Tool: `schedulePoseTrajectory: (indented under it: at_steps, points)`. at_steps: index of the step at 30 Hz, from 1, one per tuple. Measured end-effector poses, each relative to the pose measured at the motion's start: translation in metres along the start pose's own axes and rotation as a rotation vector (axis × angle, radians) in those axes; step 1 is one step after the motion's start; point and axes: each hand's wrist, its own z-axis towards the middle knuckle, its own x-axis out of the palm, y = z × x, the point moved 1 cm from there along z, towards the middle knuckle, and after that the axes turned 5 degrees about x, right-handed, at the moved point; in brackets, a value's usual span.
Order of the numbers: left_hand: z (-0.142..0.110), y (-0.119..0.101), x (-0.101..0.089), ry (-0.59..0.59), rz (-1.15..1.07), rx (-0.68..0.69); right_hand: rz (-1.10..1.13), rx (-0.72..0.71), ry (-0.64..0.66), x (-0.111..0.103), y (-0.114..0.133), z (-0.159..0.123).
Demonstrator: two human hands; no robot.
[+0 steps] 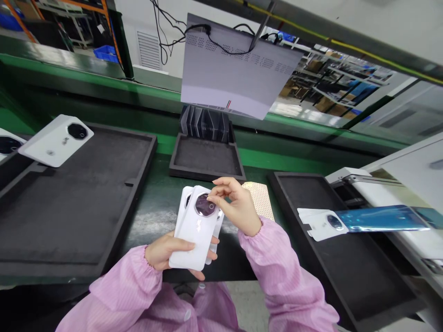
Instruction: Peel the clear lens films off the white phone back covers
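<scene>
My left hand [173, 251] grips a small fanned stack of white phone back covers from below, its thumb lying on the top one. The top phone back cover [194, 240] faces up and has a dark, shiny camera panel [204, 205] near its upper end. Over the panel's right edge, my right hand [237, 203] has thumb and forefinger pinched together. Anything between those fingertips is too small to make out. Beside my right wrist lies a cream sheet with rows of small dots [261, 199].
A black foam tray [138, 184] on the left has a white cover [57, 140] on its far edge. Ahead, a smaller tray [207, 157] has dark sheets [204, 123] standing behind it. White covers and blue film [384, 218] lie across the right tray [360, 272]. A monitor panel [235, 69] hangs overhead.
</scene>
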Motion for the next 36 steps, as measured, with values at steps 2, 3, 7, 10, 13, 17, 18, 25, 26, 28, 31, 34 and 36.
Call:
schedulePoseTrajectory:
  at_steps: [2, 3, 7, 10, 13, 17, 18, 25, 26, 28, 31, 34, 36]
  points:
    - [-0.001, 0.000, 0.000, -0.007, 0.004, -0.001, -0.063, -0.045, -0.016, 0.002, 0.000, -0.002]
    - [-0.001, 0.000, 0.001, -0.012, 0.011, -0.001, -0.107, -0.071, -0.029, 0.003, 0.001, -0.003]
    - [-0.002, 0.000, 0.001, -0.037, 0.027, -0.004, -0.399, -0.202, -0.064, 0.005, 0.002, -0.009]
    - [-0.002, -0.001, 0.001, -0.066, 0.017, 0.006, -0.571, -0.243, -0.033, 0.004, 0.000, -0.011]
    - [-0.003, -0.002, 0.002, -0.075, 0.020, 0.005, -0.567, -0.144, -0.018, 0.001, -0.006, -0.009]
    - [-0.002, -0.002, 0.002, -0.058, 0.053, 0.001, -0.323, 0.053, 0.042, 0.002, -0.018, -0.006]
    - [-0.002, -0.001, 0.002, -0.055, 0.063, 0.000, -0.231, 0.102, 0.053, 0.002, -0.022, -0.004]
    - [0.000, -0.002, 0.000, -0.066, 0.020, 0.082, 0.413, 0.079, -0.682, -0.050, -0.055, -0.002]
    - [-0.001, -0.004, -0.001, -0.058, -0.002, 0.119, 0.394, 0.061, -0.736, -0.058, -0.060, -0.004]
    - [-0.004, -0.007, -0.003, -0.039, -0.037, 0.187, 0.228, 0.091, -0.636, -0.062, -0.068, -0.009]
    - [-0.006, -0.008, -0.007, -0.051, -0.052, 0.242, -0.035, 0.193, -0.303, -0.037, -0.077, -0.017]
    - [-0.004, -0.006, -0.008, -0.094, -0.023, 0.222, -0.143, 0.224, -0.170, -0.004, -0.079, -0.023]
    - [-0.002, -0.004, -0.006, -0.102, -0.003, 0.197, -0.236, 0.199, -0.195, 0.007, -0.073, -0.025]
